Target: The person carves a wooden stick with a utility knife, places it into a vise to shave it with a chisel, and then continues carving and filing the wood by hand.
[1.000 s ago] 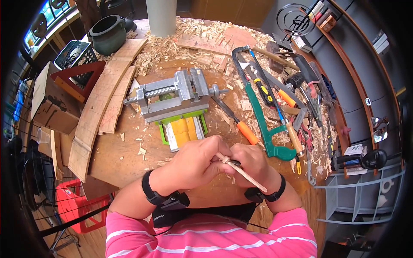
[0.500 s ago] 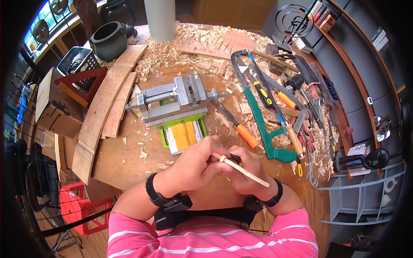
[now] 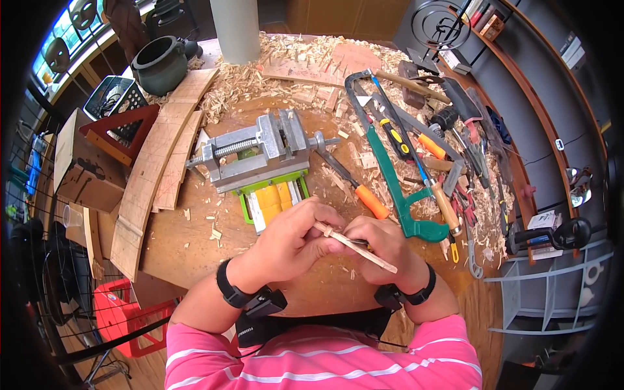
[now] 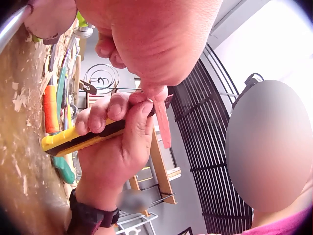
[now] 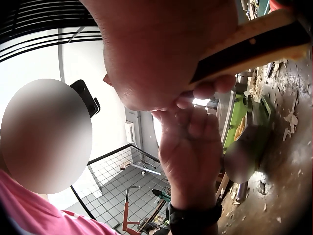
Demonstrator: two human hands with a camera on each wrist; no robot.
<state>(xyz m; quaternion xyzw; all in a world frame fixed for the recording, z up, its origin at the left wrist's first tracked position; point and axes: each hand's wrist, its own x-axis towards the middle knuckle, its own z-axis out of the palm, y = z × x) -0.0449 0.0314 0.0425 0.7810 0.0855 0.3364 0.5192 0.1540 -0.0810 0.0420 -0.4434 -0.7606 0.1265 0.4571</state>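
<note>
The left hand [image 3: 289, 244] pinches a slim pale wooden strip [image 3: 364, 252] near its notched upper end; the strip slants down to the right across the front of the right hand [image 3: 390, 250]. In the left wrist view the right hand [image 4: 115, 142] grips a yellow and black knife handle [image 4: 63, 142], its thumb against the strip [image 4: 162, 125]. That handle [image 5: 259, 46] also shows in the right wrist view, under the right hand [image 5: 166, 54], with the left hand [image 5: 190, 142] touching at the fingertips. The blade is mostly hidden between the hands.
Beyond the hands stands a metal vise [image 3: 260, 153] on a green and yellow base. An orange-handled tool [image 3: 372, 201], a green hacksaw [image 3: 388, 166] and several other tools lie to the right among wood shavings [image 3: 227, 84]. Long boards [image 3: 156, 162] lie on the left.
The strip and both hands have shifted slightly left in the head view. The right hand has turned a little against the strip; both holds remain.
</note>
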